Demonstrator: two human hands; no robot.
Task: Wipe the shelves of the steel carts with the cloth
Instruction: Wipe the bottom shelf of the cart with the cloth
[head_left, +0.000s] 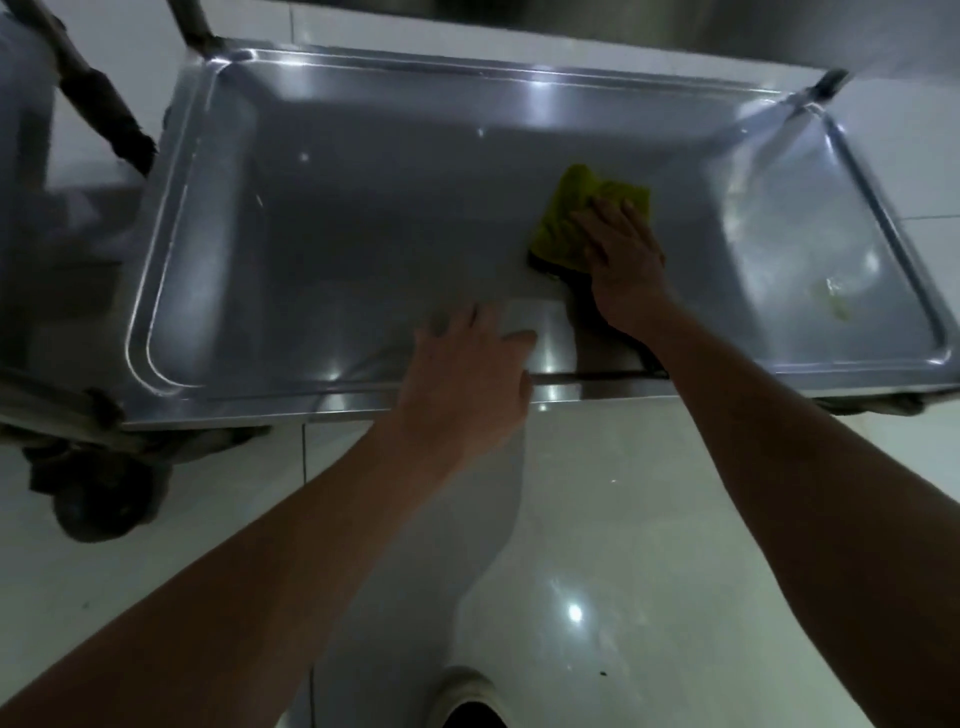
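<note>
A steel cart's low shelf (337, 218), a shallow tray with a raised rim, fills the upper half of the view. A folded yellow-green cloth (566, 215) lies flat on the shelf right of its middle. My right hand (621, 260) presses down on the cloth with straight fingers, covering its near right part. My left hand (467, 374) rests with spread fingers on the shelf's near rim, left of the right arm. A pale smear (834, 301) shows near the shelf's right end.
A cart upright (91, 88) rises at the left, with a caster wheel (98, 506) below on the white tiled floor (623, 545). Another post (826, 83) stands at the far right corner. A shoe (467, 696) shows at the bottom edge.
</note>
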